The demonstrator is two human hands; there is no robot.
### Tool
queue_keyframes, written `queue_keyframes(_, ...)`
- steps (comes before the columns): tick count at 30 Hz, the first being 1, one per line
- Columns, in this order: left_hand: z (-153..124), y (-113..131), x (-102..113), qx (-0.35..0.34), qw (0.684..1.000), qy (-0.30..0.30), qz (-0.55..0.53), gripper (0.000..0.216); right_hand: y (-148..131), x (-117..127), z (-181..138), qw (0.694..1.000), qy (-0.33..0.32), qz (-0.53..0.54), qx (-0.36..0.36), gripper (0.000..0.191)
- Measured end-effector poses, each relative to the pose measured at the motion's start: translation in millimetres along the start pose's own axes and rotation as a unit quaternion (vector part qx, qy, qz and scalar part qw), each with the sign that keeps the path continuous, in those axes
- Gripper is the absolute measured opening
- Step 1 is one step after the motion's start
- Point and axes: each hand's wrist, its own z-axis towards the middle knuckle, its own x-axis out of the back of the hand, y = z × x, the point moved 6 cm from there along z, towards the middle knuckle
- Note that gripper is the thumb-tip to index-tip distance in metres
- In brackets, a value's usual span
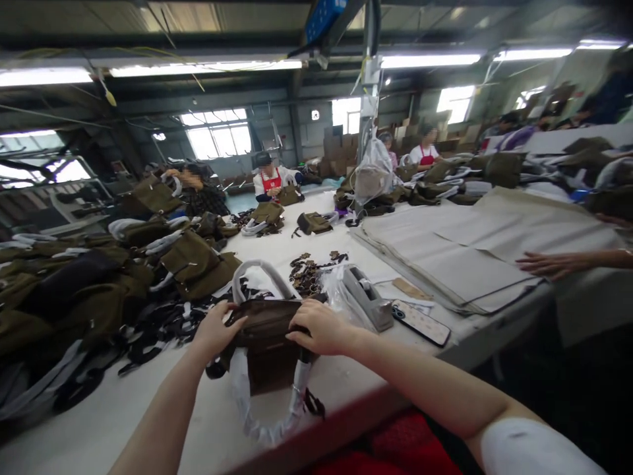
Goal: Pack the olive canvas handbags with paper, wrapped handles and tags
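Note:
A dark brown bag (270, 349) with handles wrapped in white plastic lies on the white table (148, 409) in front of me. My left hand (216, 328) grips its top left edge with curled fingers. My right hand (321, 326) is closed over the top right edge, near the black end of a wrapped handle (301, 379). One wrapped handle arches up behind the bag, the other loops down over the table's front edge.
Piles of olive bags (192, 264) and black straps (163, 326) fill the left. A tape dispenser (366, 297), a flat remote-like device (420, 321) and small metal fittings (306, 270) lie to the right. Another person's hand (548, 264) rests on stacked paper sheets (459, 244). Workers sit at the far end.

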Motion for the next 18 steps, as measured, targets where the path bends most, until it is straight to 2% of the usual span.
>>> queue_keyframes(2, -9, 0, -7, -0.005, 0.999, -0.036, -0.024, 0.043, -4, -1, -8, 1.000, 0.003, 0.008, 0.006, 0.021)
queue_keyframes(4, -19, -2, -18, 0.024, 0.991, -0.108, -0.076, 0.036, -8, -1, -15, 1.000, 0.007, 0.021, 0.013, 0.018)
queue_keyframes(6, -26, -1, -21, 0.042, 0.980, -0.153, -0.124, 0.034, -11, 1, -22, 0.999, 0.013, 0.034, 0.018, 0.018)
queue_keyframes(9, -30, 10, -8, 0.029, 0.977, -0.153, -0.146, 0.037, -12, 0, -28, 0.999, 0.010, 0.029, 0.026, 0.016)
queue_keyframes(11, -31, 18, 14, 0.034, 0.985, -0.114, -0.125, 0.037, -12, -1, -29, 0.999, 0.003, 0.010, 0.040, 0.017)
queue_keyframes(13, -32, 27, 44, 0.044, 0.995, -0.030, -0.080, 0.034, -13, 0, -26, 0.998, 0.012, -0.004, 0.055, 0.019)
queue_keyframes(15, -36, 36, 75, 0.039, 0.997, 0.056, -0.034, 0.032, -14, 4, -21, 0.998, 0.038, 0.004, 0.059, 0.019)
queue_keyframes(18, -43, 40, 104, 0.030, 0.992, 0.122, 0.020, 0.028, -16, 14, -17, 0.994, 0.082, 0.055, 0.056, 0.018)
